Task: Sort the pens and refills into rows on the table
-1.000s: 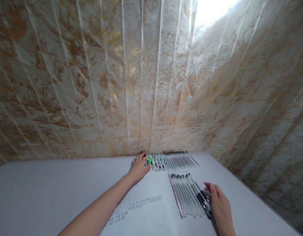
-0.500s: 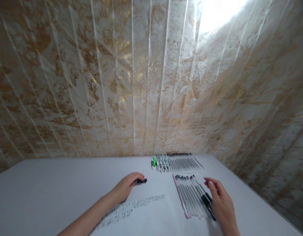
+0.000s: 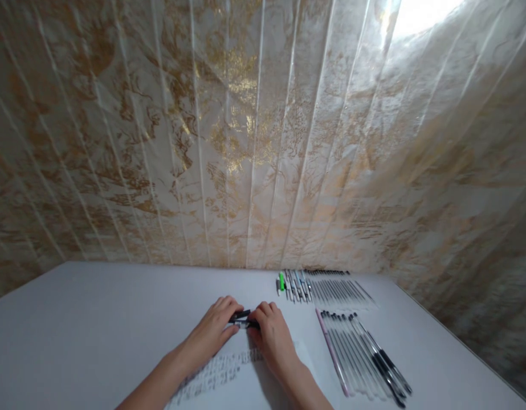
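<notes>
Table (image 3: 138, 319): white, flat-topped.
Back row: a green highlighter (image 3: 281, 282) near the left end, pale pens (image 3: 297, 286) beside it, thin pens (image 3: 339, 291) farther right.
Front row: a pink pen (image 3: 333, 353) leftmost, clear pens (image 3: 352, 356), black-gripped pens (image 3: 382, 369) rightmost.
Paper (image 3: 226, 378): handwritten, left of the front row.

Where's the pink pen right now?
In the head view, the pink pen lies right of centre, to the right of the person's right hand, along the left edge of the nearer row of clear pens.
</notes>
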`<control>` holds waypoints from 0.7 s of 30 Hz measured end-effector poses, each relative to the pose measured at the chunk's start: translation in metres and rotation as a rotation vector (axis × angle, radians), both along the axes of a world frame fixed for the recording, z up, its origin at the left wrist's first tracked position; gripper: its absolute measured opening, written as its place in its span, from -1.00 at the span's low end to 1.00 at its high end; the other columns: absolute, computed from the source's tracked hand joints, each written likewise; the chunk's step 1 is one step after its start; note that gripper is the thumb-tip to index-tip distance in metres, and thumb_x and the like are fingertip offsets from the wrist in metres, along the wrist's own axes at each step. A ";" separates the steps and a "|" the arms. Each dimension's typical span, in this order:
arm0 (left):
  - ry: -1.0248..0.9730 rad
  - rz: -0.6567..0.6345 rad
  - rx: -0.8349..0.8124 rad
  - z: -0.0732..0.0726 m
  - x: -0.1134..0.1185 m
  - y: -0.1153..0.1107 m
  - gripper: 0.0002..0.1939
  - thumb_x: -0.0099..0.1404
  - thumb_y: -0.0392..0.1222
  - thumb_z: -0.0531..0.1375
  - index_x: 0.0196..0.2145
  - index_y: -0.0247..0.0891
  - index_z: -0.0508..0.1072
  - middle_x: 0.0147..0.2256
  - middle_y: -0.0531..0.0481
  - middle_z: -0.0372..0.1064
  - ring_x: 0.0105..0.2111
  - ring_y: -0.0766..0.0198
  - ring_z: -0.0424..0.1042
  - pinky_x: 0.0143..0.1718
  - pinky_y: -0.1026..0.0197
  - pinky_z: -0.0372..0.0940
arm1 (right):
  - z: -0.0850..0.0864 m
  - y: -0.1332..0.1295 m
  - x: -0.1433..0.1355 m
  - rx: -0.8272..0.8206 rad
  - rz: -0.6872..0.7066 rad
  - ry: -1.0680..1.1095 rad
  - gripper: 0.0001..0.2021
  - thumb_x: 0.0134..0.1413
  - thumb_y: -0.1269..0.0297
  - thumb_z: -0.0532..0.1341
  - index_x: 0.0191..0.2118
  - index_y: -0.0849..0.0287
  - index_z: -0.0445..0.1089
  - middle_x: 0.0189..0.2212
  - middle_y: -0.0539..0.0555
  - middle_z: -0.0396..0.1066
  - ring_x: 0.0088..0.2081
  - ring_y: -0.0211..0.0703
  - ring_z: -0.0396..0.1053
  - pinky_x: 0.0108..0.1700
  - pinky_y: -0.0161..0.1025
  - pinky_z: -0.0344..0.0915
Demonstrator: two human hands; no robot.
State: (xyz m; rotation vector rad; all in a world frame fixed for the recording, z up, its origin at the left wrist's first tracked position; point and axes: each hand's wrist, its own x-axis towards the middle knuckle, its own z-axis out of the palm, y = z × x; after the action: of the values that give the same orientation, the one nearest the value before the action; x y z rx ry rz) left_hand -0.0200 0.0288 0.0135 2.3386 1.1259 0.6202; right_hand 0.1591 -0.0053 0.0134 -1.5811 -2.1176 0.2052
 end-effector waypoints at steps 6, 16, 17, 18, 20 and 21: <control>0.093 0.057 0.078 -0.002 -0.001 0.004 -0.83 0.25 -0.41 0.09 -0.28 -0.19 0.40 -0.22 -0.02 0.35 -0.16 0.16 0.30 -0.11 0.14 0.21 | -0.009 0.004 0.007 0.020 -0.023 -0.093 -0.82 0.02 0.57 0.18 -0.28 0.19 0.42 -0.26 0.10 0.42 -0.18 -0.02 0.27 -0.15 -0.18 0.17; 0.044 0.135 0.084 0.003 -0.016 0.011 -0.94 0.28 -0.28 0.10 -0.34 -0.18 0.35 -0.30 0.02 0.36 -0.23 0.16 0.33 -0.20 0.16 0.21 | -0.014 0.009 0.018 0.047 -0.056 -0.117 -0.83 -0.04 0.57 0.14 -0.34 0.21 0.39 -0.35 0.12 0.45 -0.26 -0.05 0.33 -0.20 -0.22 0.18; 0.034 0.153 0.077 0.006 -0.022 0.013 -0.94 0.28 -0.27 0.10 -0.35 -0.18 0.35 -0.30 0.03 0.36 -0.23 0.16 0.33 -0.19 0.16 0.20 | -0.013 0.008 0.020 0.029 -0.082 -0.083 -0.82 -0.02 0.57 0.12 -0.32 0.20 0.38 -0.37 0.11 0.45 -0.29 -0.08 0.35 -0.23 -0.25 0.18; 0.027 0.169 0.069 0.007 -0.028 0.016 -0.94 0.27 -0.27 0.10 -0.35 -0.17 0.36 -0.30 0.03 0.36 -0.23 0.16 0.33 -0.19 0.16 0.20 | -0.012 0.008 0.023 0.009 -0.105 -0.050 -0.83 0.01 0.55 0.10 -0.31 0.19 0.37 -0.39 0.09 0.46 -0.32 -0.10 0.36 -0.26 -0.27 0.18; 0.021 0.186 0.055 0.009 -0.038 0.021 -0.93 0.24 -0.28 0.10 -0.36 -0.17 0.37 -0.31 0.04 0.36 -0.23 0.16 0.33 -0.18 0.17 0.19 | -0.010 0.007 0.026 -0.015 -0.131 -0.002 -0.83 0.06 0.52 0.07 -0.30 0.18 0.36 -0.41 0.08 0.47 -0.36 -0.13 0.38 -0.30 -0.30 0.18; 0.018 0.190 0.048 0.009 -0.042 0.023 -0.93 0.23 -0.28 0.10 -0.37 -0.16 0.37 -0.31 0.04 0.36 -0.23 0.16 0.33 -0.19 0.17 0.18 | -0.010 0.007 0.027 -0.019 -0.134 0.008 -0.83 0.06 0.52 0.06 -0.31 0.18 0.35 -0.41 0.08 0.48 -0.36 -0.14 0.39 -0.30 -0.31 0.18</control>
State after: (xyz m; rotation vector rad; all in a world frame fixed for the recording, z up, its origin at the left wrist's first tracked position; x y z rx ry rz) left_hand -0.0624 0.0519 0.0225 2.2979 1.3664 0.7007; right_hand 0.1860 0.0012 0.0037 -1.7224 -1.9999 0.1867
